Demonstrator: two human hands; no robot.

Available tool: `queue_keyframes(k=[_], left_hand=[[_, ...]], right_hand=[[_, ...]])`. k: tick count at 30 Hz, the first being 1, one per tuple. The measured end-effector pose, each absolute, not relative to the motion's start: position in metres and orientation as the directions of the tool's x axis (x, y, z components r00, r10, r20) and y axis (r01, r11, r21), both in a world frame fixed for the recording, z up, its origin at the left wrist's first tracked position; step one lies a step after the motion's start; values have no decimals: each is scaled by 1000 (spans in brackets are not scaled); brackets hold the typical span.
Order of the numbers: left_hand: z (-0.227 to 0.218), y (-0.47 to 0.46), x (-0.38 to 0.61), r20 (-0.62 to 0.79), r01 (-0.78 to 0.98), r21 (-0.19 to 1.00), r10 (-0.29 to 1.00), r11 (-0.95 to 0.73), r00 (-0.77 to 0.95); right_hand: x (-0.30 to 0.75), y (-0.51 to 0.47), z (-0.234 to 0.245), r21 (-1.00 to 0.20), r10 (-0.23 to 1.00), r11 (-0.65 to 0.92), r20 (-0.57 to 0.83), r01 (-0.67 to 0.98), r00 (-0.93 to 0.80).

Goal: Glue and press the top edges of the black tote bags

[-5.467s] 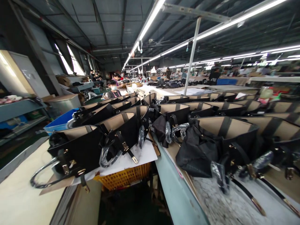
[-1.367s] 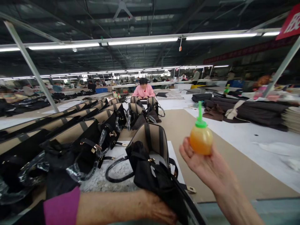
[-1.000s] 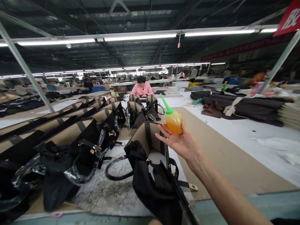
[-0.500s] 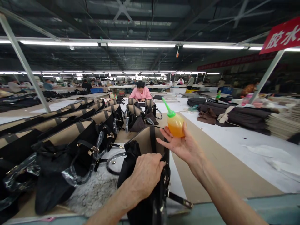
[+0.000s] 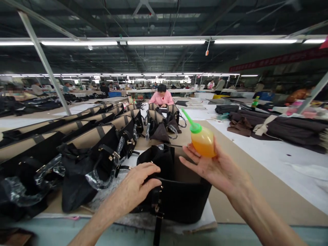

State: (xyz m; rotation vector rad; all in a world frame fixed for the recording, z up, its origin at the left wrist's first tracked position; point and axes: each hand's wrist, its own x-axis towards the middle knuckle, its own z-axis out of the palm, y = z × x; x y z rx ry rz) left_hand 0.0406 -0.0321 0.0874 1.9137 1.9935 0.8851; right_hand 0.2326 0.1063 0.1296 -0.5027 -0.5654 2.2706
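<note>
A black handbag (image 5: 183, 200) stands at the table's front edge, its top open and tan lining partly showing. At its near left rim, my left hand (image 5: 140, 179) is closed, thumb and fingers gripping the edge. My right hand (image 5: 208, 167) holds a squeeze bottle (image 5: 202, 140) up above the bag's right side. The bottle is rounded and translucent, with orange liquid inside and a green nozzle tilted up to the left. Some fingers of this hand are extended below the bottle. Black cloth (image 5: 157, 159) bunches at the bag's far left side.
Rows of black handbags (image 5: 88, 136) fill the table's left, with plastic-wrapped handles. More bags (image 5: 156, 124) stand ahead. A person in pink (image 5: 161, 97) leans over the table beyond. Dark folded fabric (image 5: 278, 126) lies at the right. A metal post (image 5: 43, 61) rises at the left.
The handbag has turned so its long side faces me. My left hand has shifted left along its rim. The bottle stays held up in my right hand; the view has swung slightly left.
</note>
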Motion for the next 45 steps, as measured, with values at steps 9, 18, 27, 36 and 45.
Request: queue_keyframes(k=[9, 18, 27, 36, 45], left_hand=[[113, 43, 53, 138, 915, 322, 944, 244, -300], [97, 79, 37, -110, 900, 323, 956, 293, -272], [57, 85, 7, -113, 699, 629, 930, 340, -350], [20, 95, 1, 36, 371, 925, 954, 80, -297], [38, 77, -4, 168, 273, 951, 983, -141, -79]], right_hand=[[237, 115, 132, -548, 805, -565, -205, -617, -556], [239, 109, 131, -529, 806, -577, -244, -623, -539], [242, 111, 130, -550, 805, -576, -250, -605, -538], [240, 117, 130, -554, 826, -555, -280, -620, -490], [238, 123, 128, -566, 839, -539, -292, -624, -459]])
